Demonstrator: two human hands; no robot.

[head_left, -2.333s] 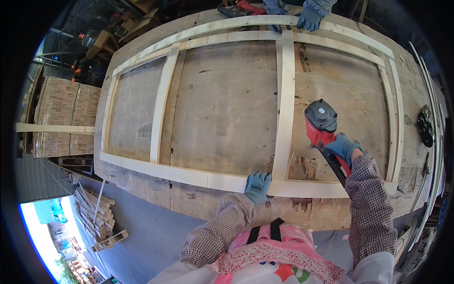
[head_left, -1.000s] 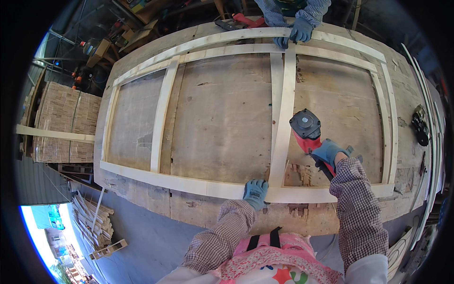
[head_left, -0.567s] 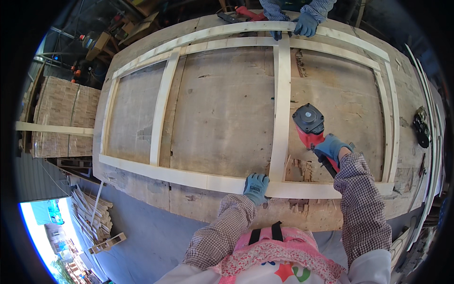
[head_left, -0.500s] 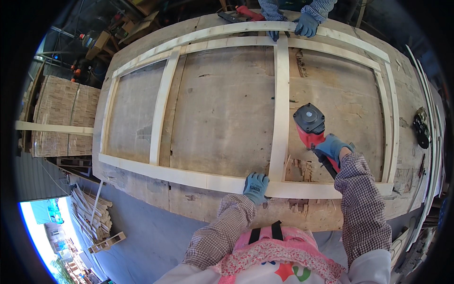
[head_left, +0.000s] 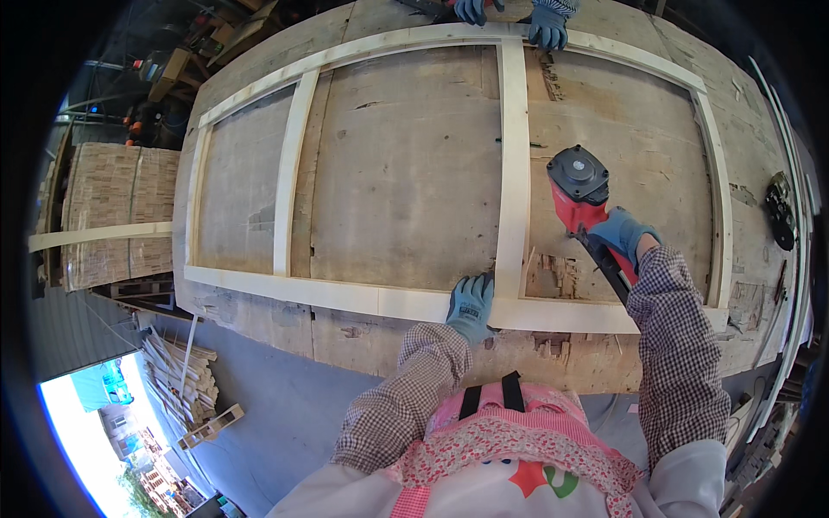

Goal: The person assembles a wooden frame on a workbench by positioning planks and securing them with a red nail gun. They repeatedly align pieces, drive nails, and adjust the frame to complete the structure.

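Note:
A ladder-like wooden frame [head_left: 345, 298] of pale slats lies on the large worn wooden worktable [head_left: 406, 173]. Near the joint of the front rail and a crosspiece [head_left: 513, 173], my left hand [head_left: 471, 309], in a blue-grey work glove, grips the rail with its fingers over the wood. My gloved right hand [head_left: 623, 233] is wrapped round the handle of a red and black nail gun [head_left: 580, 180], raised over the right-hand opening of the frame. Across the table, a co-worker's gloved hands [head_left: 547, 26] are at the far rail, close to the crosspiece's far end.
A dark tool [head_left: 780, 211] lies on the table's right side, near long pale strips [head_left: 790, 155] along that edge. To the left stand a wrapped stack of wood blocks [head_left: 112, 207] and a pile of loose slats [head_left: 177, 375] on the floor.
The far upper rail and right-hand slat, earlier offset from the pieces beneath, now line up with them. My right hand has brought the nail gun slightly up and right in view.

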